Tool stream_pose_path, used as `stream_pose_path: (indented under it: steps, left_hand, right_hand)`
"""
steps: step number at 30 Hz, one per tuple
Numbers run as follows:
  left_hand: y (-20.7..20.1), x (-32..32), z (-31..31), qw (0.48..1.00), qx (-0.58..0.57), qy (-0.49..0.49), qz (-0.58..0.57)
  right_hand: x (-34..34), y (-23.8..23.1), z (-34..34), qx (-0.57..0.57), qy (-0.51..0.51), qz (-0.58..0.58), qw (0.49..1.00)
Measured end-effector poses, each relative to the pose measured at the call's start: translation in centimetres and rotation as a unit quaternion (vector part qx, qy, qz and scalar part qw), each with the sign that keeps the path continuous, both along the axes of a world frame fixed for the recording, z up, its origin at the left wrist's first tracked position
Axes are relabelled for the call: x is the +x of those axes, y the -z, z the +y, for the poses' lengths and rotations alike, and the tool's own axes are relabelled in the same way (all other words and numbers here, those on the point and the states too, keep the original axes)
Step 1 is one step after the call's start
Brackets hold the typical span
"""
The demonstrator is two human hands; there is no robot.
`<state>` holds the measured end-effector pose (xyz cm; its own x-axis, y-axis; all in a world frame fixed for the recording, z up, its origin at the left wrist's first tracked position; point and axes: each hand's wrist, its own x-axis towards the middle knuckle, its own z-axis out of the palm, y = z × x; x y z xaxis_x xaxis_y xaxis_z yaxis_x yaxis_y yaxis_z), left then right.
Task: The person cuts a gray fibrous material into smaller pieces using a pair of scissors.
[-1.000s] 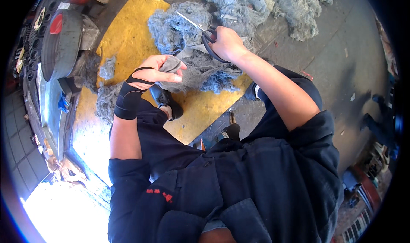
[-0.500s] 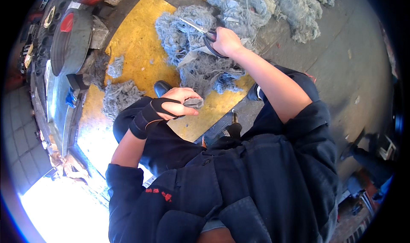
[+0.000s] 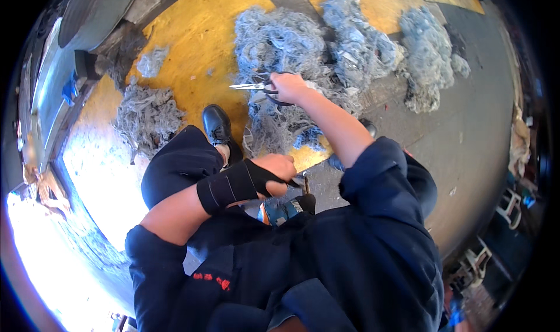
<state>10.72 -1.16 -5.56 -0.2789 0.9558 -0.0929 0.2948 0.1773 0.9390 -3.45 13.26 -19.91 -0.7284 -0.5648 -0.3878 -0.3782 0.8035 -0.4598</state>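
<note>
Closed around black-handled scissors (image 3: 251,87), the right hand (image 3: 289,88) is holding them over the fibre heap (image 3: 280,46) covering the yellow floor patch's (image 3: 189,46) right edge. One smaller clump (image 3: 149,119) is lying near its left edge, a black shoe (image 3: 216,122) standing between. The left hand (image 3: 274,171) is curling inward, its hold unclear.

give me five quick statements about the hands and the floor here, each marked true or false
1. The right hand holds scissors. True.
2. The scissors' blades point toward the picture's right edge. False: they point left.
3. A black wrap covers the left wrist. True.
4. All the fluffy grey fibre lies in one heap. False: there are several clumps, one near the left knee.
5. Part of the floor is yellow. True.
</note>
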Motion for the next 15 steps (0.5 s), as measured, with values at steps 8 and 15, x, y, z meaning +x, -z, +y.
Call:
stream_pose_path:
  steps: [8,15]
  left_hand:
    - [-3.5,-0.6,-0.2,0.986,-0.141,-0.05,-0.074]
    - [-3.7,-3.4,0.0,0.992,-0.103,-0.066,-0.02]
  right_hand:
    - [0.1,5.1,-5.6,0.059,-0.14,-0.055,0.987]
    - [-0.4,-5.3,4.0,0.005,0.098,-0.006,0.995]
